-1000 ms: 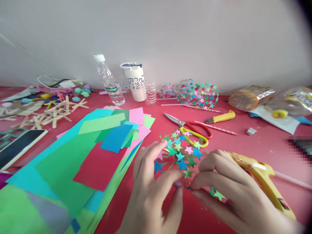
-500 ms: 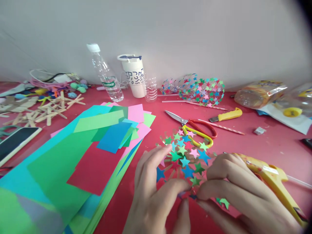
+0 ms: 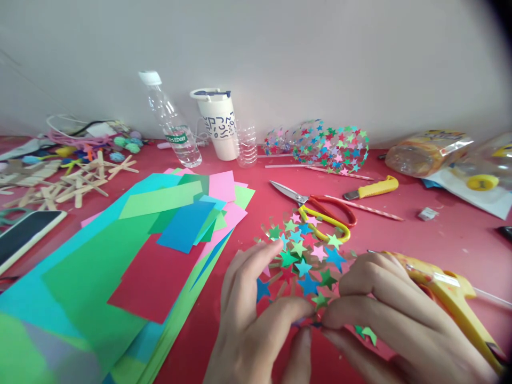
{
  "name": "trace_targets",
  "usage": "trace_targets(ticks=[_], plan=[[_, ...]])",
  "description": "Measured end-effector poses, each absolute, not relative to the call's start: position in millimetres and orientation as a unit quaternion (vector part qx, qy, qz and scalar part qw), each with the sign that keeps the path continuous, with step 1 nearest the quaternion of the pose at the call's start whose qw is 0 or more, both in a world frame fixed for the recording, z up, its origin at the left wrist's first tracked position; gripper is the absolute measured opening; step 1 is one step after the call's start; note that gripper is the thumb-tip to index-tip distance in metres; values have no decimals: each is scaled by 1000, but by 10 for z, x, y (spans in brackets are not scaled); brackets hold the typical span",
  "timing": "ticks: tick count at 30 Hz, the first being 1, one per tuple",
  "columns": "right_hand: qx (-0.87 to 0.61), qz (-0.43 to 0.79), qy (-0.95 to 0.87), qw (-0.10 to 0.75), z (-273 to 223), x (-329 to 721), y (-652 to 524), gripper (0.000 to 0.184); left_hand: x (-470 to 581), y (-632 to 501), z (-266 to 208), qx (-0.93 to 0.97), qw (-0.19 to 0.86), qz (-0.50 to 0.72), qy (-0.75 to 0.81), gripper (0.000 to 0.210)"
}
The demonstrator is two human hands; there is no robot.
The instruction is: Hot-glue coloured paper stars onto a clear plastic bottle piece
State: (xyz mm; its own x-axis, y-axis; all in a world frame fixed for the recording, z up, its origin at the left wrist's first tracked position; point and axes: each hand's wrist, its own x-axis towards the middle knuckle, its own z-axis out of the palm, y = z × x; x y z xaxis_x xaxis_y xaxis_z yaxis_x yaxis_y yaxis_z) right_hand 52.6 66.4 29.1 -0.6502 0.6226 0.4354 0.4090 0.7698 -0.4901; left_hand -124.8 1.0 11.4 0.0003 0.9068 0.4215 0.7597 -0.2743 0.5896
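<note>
Between my hands lies a clear plastic piece (image 3: pixel 298 261) covered in small coloured paper stars, with thin strips fanning out at its far rim. My left hand (image 3: pixel 256 314) curves around its left side, fingers over the stars and thumb at the near edge. My right hand (image 3: pixel 384 309) pinches the near edge beside the left thumb. A small bit of blue and red shows between the fingertips, too hidden to make out. Loose green paper stars (image 3: pixel 367 334) show under my right fingers. Scissors (image 3: pixel 308 201) with red and yellow handles lie just beyond.
Coloured paper sheets (image 3: pixel 100 266) cover the left. A yellow glue gun (image 3: pixel 448 288) lies right of my right hand, a yellow utility knife (image 3: pixel 376 188) behind. A water bottle (image 3: pixel 176 136), white tumbler (image 3: pixel 219 128) and star-covered bottle (image 3: pixel 330 149) line the wall. Wooden sticks (image 3: pixel 80 184) and a phone (image 3: pixel 28 237) are left.
Almost nothing differs. My fingertips have shifted very slightly at the near edge of the star-covered piece, and the view has moved a little.
</note>
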Motion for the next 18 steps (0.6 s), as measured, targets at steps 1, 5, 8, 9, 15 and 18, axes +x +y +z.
trace_targets(ticks=[1, 5, 8, 9, 15, 18], plan=[[-290, 175, -891, 301, 297, 525, 663, 12, -1246, 13, 109, 699, 93, 384, 595, 39], [-298, 168, -891, 298, 311, 513, 664, 12, -1250, 22, 100, 698, 85, 392, 593, 40], [-298, 159, -891, 304, 299, 505, 667, 12, -1263, 19, 108, 703, 93, 390, 588, 39], [-299, 160, -889, 306, 292, 502, 667, 12, -1266, 16, 112, 705, 97, 388, 586, 39], [-324, 191, -874, 307, 272, 490, 643, 12, -1247, -7, 137, 702, 108, 378, 594, 37], [-329, 193, -872, 308, 275, 480, 630, 13, -1227, -10, 138, 697, 107, 382, 597, 34]])
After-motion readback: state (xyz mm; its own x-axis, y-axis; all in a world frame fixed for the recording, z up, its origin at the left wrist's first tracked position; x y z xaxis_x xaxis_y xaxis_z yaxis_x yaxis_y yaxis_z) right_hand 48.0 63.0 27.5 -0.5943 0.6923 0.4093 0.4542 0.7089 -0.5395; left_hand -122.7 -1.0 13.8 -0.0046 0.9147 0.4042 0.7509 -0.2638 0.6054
